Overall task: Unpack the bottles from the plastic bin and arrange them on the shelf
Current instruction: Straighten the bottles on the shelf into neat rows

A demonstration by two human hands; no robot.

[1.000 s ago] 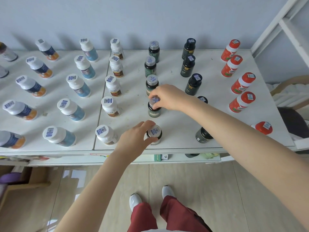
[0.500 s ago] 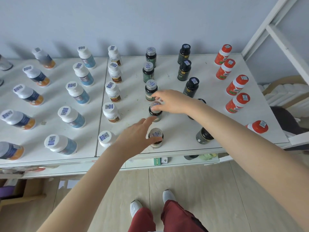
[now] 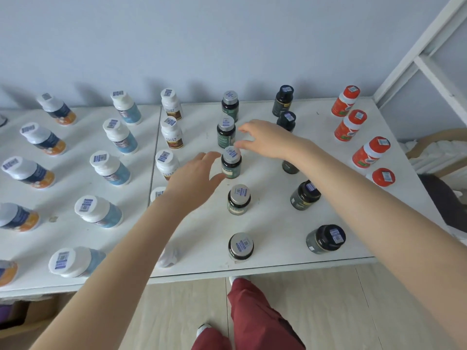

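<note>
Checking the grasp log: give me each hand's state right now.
Left hand: open, fingers spread beside the silver-capped bottle, holding nothing.
Right hand: open, fingers relaxed near that bottle's cap, holding nothing.

Bottle point(image 3: 231, 162) upright on shelf point(image 3: 273, 218), third from front in its column; left hand point(image 3: 192, 178) just left, right hand point(image 3: 265, 140) just behind-right.

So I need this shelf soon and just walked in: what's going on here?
A person is arranging bottles in columns by kind on the white shelf. The left hand and right hand hover open on either side of a silver-capped green bottle, third from the wall. Neither grips it.
</note>
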